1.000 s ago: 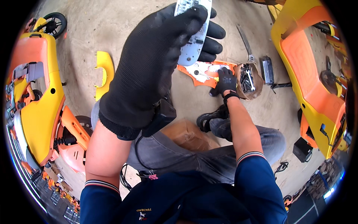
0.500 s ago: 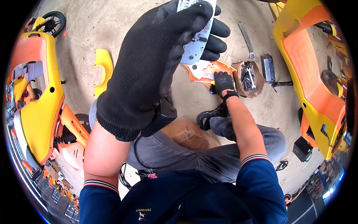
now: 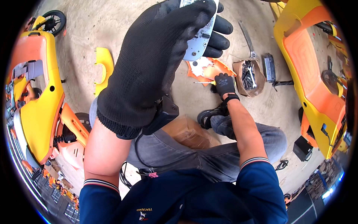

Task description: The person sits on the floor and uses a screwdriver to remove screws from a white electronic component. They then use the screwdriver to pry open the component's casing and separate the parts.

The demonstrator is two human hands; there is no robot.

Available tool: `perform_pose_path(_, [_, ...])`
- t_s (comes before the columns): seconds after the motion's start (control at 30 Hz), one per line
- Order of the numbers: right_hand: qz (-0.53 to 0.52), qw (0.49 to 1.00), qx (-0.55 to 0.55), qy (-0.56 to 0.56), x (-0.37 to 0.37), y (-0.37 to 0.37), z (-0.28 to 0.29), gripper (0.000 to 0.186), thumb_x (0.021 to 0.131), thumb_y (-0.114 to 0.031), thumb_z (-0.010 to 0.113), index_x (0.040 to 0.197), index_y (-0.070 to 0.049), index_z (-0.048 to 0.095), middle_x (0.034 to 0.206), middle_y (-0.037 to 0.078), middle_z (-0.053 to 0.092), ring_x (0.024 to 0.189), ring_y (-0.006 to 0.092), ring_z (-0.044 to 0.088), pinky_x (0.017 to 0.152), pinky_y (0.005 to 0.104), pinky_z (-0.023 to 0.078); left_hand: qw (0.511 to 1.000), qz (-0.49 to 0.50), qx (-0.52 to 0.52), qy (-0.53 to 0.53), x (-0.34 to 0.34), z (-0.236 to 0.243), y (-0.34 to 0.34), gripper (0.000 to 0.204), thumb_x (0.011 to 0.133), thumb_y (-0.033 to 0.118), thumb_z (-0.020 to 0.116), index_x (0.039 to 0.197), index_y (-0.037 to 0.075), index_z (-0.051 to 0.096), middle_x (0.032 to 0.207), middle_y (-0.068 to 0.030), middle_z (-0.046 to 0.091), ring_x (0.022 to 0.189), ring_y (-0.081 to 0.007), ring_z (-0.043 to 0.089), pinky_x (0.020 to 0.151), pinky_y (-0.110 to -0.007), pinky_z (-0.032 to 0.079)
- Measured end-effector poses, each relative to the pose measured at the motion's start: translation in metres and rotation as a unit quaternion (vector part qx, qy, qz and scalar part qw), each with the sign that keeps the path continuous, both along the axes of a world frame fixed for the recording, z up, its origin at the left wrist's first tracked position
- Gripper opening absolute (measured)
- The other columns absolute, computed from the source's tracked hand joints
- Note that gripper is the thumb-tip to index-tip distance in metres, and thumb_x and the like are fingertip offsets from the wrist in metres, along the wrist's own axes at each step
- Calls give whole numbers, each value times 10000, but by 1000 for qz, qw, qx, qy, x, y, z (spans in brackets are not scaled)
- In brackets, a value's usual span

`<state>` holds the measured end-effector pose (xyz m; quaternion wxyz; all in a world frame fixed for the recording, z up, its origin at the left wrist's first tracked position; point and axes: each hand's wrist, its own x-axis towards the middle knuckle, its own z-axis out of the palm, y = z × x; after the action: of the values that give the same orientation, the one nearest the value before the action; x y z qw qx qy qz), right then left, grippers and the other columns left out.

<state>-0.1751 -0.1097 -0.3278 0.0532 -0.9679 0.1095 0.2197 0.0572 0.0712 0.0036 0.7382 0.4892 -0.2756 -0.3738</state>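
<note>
Close up, my left hand (image 3: 145, 67) in a black knit glove is closed round a white circuit board (image 3: 197, 46). The thumb lies over the board's face, the fingers curl behind it, and its upper end is cut off by the frame. Farther down, near the floor, my right hand (image 3: 225, 84), also gloved in black, grips a screwdriver (image 3: 203, 82). The thin shaft points left, and a bit of yellow handle shows at the fingers. Just beyond that hand lies an orange plastic panel (image 3: 220, 69), with a torn white piece (image 3: 201, 68) on it.
Right of my right hand stands a paper bag (image 3: 240, 89) of dark hardware, a wrench (image 3: 252, 77) on top. A long adjustable wrench (image 3: 246, 39) and a dark box (image 3: 268, 67) lie nearby. Yellow-orange scooter bodies (image 3: 41, 108) flank me; a cardboard box (image 3: 190, 130) sits by my legs.
My left hand has shifted slightly right with the circuit board. My right hand has turned a little, and more of the screwdriver's yellow handle shows.
</note>
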Motion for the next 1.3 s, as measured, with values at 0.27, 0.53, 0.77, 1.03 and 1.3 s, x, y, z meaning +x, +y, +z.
perform_pose_path(0.27, [-246, 943, 187, -125, 18, -26, 74, 228, 922, -301, 669, 1055, -118, 644, 977, 198, 712, 936, 406, 684, 800, 479, 541, 998, 10, 52, 16, 0, 12, -9, 405, 1063, 258, 517, 1320, -48, 582, 1156, -162, 706, 984, -236, 723, 878, -368, 592])
perform_pose_path(0.53, [-345, 875, 323, -105, 23, -48, 108, 326, 839, -319, 760, 958, -21, 704, 837, 157, 732, 781, 269, 705, 718, 394, 533, 994, 10, 37, 106, -8, 9, -10, 401, 1045, 252, 557, 1299, -55, 600, 1151, -164, 718, 982, -239, 733, 876, -374, 601])
perform_pose_path(0.77, [-238, 968, 71, 36, -3, -36, 58, 322, 913, -353, 647, 1094, -99, 729, 1103, 194, 721, 1031, 392, 683, 879, 473, 550, 991, 32, 63, 113, -6, 8, -1, 398, 1033, 247, 576, 1292, -54, 609, 1136, -163, 721, 958, -231, 733, 858, -370, 601])
perform_pose_path(1.03, [-324, 936, 135, -8, -21, -79, 30, 327, 864, -317, 689, 1086, -77, 704, 1073, 186, 727, 1010, 370, 688, 872, 449, 536, 987, -40, -66, 139, -8, 8, -6, 449, 1046, 274, 550, 1343, -62, 582, 1152, -171, 713, 986, -223, 726, 884, -362, 591])
perform_pose_path(1.3, [-624, 691, 302, -207, -70, -123, -10, 398, 814, -284, 760, 1108, -17, 730, 986, 116, 754, 874, 256, 712, 774, 387, 545, 987, -33, -56, 147, -6, 5, -1, 464, 1049, 280, 547, 1353, -70, 574, 1166, -176, 710, 992, -229, 726, 889, -358, 591])
